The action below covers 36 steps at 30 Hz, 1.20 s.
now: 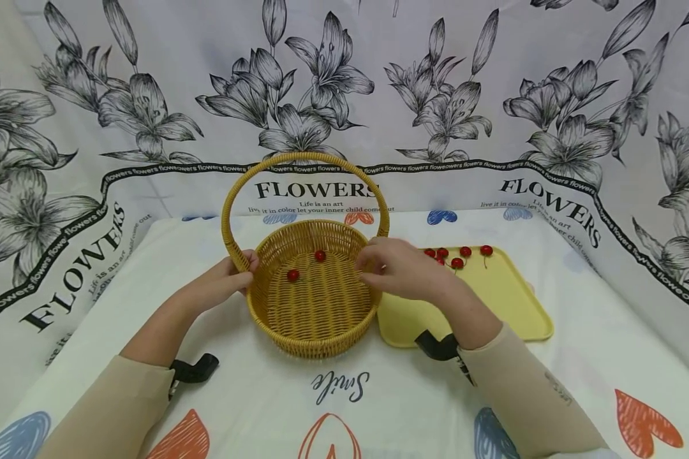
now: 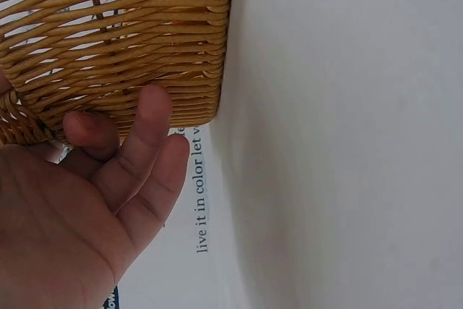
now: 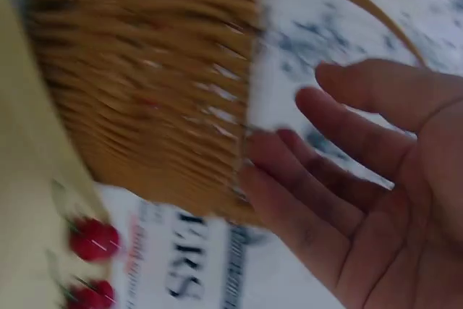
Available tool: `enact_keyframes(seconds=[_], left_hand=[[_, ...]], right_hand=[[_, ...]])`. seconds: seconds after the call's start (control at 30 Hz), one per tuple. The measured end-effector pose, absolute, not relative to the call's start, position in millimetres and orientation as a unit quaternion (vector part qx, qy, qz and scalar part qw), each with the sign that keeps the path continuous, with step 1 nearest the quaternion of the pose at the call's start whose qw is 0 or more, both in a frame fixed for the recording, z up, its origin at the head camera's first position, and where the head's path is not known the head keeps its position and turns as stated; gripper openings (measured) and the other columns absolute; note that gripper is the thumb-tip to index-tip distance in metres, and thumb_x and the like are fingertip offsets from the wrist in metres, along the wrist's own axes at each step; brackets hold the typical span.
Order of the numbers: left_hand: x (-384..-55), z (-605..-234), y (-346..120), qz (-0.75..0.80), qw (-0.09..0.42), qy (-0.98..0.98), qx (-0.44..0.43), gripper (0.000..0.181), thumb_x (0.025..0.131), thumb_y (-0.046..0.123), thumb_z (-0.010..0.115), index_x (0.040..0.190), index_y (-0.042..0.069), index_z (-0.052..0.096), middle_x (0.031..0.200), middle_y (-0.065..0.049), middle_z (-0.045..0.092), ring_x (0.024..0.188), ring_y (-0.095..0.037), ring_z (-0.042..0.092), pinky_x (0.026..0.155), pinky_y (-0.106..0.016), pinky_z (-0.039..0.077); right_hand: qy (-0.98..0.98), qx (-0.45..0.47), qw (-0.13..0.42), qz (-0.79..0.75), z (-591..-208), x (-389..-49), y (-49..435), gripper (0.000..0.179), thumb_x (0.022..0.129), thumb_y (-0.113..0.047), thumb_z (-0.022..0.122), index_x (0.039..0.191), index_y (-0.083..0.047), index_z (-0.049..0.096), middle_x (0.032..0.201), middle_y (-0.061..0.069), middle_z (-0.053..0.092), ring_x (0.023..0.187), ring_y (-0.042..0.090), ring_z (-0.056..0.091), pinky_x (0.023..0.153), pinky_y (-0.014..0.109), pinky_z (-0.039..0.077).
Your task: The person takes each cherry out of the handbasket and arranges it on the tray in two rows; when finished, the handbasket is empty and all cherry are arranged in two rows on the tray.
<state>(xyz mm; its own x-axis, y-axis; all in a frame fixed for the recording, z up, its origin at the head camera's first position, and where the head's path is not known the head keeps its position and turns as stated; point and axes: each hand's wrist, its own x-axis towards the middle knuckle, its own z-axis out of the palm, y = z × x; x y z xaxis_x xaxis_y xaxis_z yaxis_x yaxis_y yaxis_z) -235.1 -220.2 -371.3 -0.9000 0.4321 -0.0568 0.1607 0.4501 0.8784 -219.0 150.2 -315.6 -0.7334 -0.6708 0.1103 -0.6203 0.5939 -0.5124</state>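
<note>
A yellow-brown wicker basket (image 1: 316, 347) with a tall hoop handle stands upright on the cloth. Two red cherries (image 1: 293, 275) lie apart on its woven floor. My left hand (image 1: 225, 280) grips the basket's left side at the foot of the handle; in the left wrist view its fingers (image 2: 148, 124) lie against the outer weave. Over the right rim hovers my right hand (image 1: 404, 271), fingers loosely bent. The right wrist view, somewhat blurred, shows the thumb apart from the fingers and nothing between them.
To the basket's right lies a yellow tray (image 1: 511, 306), partly behind my right forearm. Several stemmed cherries (image 1: 457, 262) are grouped toward its far edge. A white printed cloth (image 1: 252, 408) covers the table, and a flowered sheet (image 1: 465, 38) hangs at the back.
</note>
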Motion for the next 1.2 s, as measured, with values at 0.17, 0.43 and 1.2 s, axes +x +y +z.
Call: enact_keyframes(seconds=[0.17, 0.43, 1.2], left_hand=[[-230.7, -375.7, -222.4, 0.500, 0.139, 0.836, 0.177, 0.018, 0.088, 0.005, 0.049, 0.103, 0.002, 0.040, 0.103, -0.016, 0.045, 0.102, -0.033, 0.049, 0.079, -0.040, 0.052], [-221.7, -381.6, -230.1, 0.513, 0.142, 0.830, 0.166, 0.020, 0.086, 0.003, 0.050, 0.104, 0.002, 0.040, 0.101, -0.015, 0.044, 0.102, -0.032, 0.048, 0.079, -0.042, 0.051], [-232.4, -375.7, -219.6, 0.501, 0.129, 0.835, 0.187, 0.018, 0.087, 0.005, 0.048, 0.103, 0.002, 0.039, 0.098, -0.014, 0.043, 0.098, -0.031, 0.048, 0.077, -0.041, 0.050]], right_hand=[[0.906, -0.370, 0.035, -0.202, -349.0, -229.5, 110.2, 0.034, 0.099, -0.023, 0.068, 0.129, -0.008, 0.067, 0.132, 0.009, 0.056, 0.114, 0.021, 0.059, 0.096, 0.036, 0.050], [0.910, -0.384, 0.133, -0.079, -354.4, -240.3, 48.9, 0.049, 0.102, -0.025, 0.061, 0.144, 0.000, 0.054, 0.139, 0.012, 0.058, 0.126, 0.023, 0.056, 0.105, 0.035, 0.044], [0.902, -0.427, 0.032, -0.061, -348.6, -247.8, 42.6, 0.027, 0.097, -0.004, 0.065, 0.115, -0.020, 0.079, 0.111, -0.007, 0.071, 0.106, 0.011, 0.065, 0.093, 0.025, 0.049]])
